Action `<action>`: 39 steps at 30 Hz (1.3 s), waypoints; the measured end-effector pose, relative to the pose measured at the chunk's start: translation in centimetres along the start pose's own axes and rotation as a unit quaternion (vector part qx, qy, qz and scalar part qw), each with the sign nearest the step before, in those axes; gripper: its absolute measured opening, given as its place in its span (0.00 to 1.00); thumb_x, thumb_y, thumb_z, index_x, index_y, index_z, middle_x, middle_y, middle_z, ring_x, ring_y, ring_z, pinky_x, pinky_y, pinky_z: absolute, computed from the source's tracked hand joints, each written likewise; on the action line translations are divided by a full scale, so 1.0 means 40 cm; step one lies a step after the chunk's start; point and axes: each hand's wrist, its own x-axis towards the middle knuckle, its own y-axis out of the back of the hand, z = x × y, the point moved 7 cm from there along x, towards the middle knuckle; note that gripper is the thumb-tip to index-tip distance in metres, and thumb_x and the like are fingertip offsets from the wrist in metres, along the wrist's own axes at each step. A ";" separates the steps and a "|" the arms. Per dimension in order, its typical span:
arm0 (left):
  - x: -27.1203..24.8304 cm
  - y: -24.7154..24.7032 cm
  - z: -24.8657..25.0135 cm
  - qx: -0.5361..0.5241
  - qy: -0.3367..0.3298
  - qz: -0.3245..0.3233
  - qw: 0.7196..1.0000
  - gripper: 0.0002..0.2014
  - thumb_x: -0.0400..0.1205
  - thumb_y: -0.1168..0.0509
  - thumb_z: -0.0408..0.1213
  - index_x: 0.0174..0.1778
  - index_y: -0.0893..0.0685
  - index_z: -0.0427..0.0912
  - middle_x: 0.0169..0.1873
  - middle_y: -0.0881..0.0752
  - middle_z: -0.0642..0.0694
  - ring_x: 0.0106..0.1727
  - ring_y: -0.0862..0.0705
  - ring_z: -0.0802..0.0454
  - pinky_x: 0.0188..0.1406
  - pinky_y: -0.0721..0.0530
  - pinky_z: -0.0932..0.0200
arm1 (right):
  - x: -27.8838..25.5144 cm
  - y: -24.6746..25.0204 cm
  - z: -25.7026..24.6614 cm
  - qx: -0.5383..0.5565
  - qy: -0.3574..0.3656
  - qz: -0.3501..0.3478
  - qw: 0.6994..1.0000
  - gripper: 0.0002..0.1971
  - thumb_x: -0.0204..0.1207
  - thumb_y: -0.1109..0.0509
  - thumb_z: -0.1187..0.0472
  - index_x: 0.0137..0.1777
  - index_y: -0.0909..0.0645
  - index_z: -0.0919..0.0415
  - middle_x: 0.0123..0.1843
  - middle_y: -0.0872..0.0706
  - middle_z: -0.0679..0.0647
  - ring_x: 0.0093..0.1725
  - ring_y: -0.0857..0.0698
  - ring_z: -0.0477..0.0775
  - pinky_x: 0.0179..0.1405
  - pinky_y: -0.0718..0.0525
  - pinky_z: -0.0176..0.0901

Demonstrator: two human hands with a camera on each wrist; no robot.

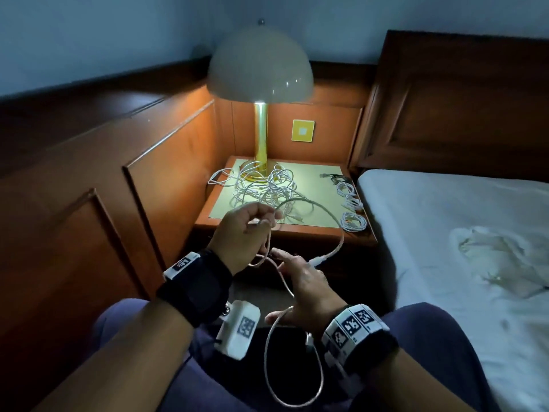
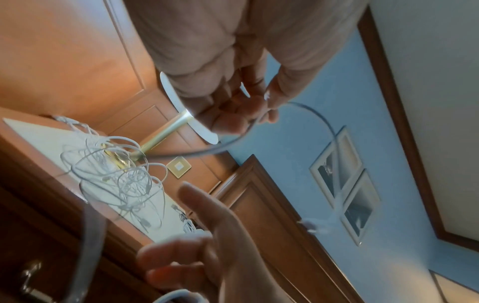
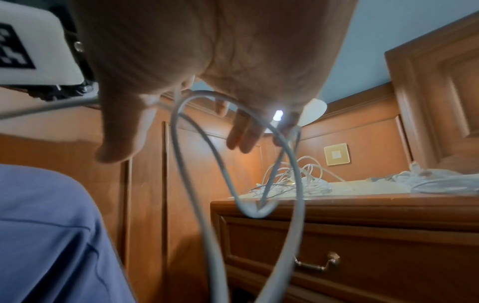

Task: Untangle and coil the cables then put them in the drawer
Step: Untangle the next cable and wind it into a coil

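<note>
the white cable point(image 1: 269, 352) loops over the lap, nearest the camera. right hand point(image 1: 300, 292): fingers spread, cable draped across them. left hand point(image 1: 246, 233): pinches the same cable higher up. tangled cables point(image 1: 267, 188) lie beyond both hands on the tabletop point(image 1: 312, 179); coiled cables point(image 1: 353, 221) near its right edge.
</note>
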 end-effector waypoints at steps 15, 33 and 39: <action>-0.087 -0.063 -0.195 -0.002 0.070 -0.071 0.995 0.14 0.85 0.39 0.28 0.40 0.17 0.50 0.36 0.19 0.35 0.26 0.20 0.49 0.29 0.18 0.52 | -0.088 0.092 0.195 0.299 -0.194 0.050 0.933 0.33 0.74 0.24 0.48 0.79 0.28 0.47 0.73 0.20 0.51 0.71 0.19 0.48 0.76 0.24 0.51; 0.010 -0.028 -0.332 0.298 0.065 -0.103 0.947 0.11 0.81 0.30 0.50 0.37 0.15 0.50 0.29 0.17 0.53 0.31 0.21 0.61 0.33 0.28 0.68 | 0.005 0.187 0.290 0.693 -0.236 0.275 0.623 0.10 0.82 0.42 0.58 0.41 0.24 0.56 0.24 0.42 0.46 0.19 0.43 0.45 0.22 0.43 0.39; -0.005 -0.066 -0.327 0.308 0.038 -0.149 0.939 0.09 0.84 0.32 0.45 0.38 0.14 0.50 0.28 0.16 0.54 0.33 0.18 0.60 0.33 0.25 0.69 | 0.012 0.193 0.316 0.575 -0.242 0.296 0.723 0.14 0.86 0.45 0.61 0.47 0.18 0.63 0.29 0.27 0.51 0.21 0.36 0.46 0.22 0.38 0.40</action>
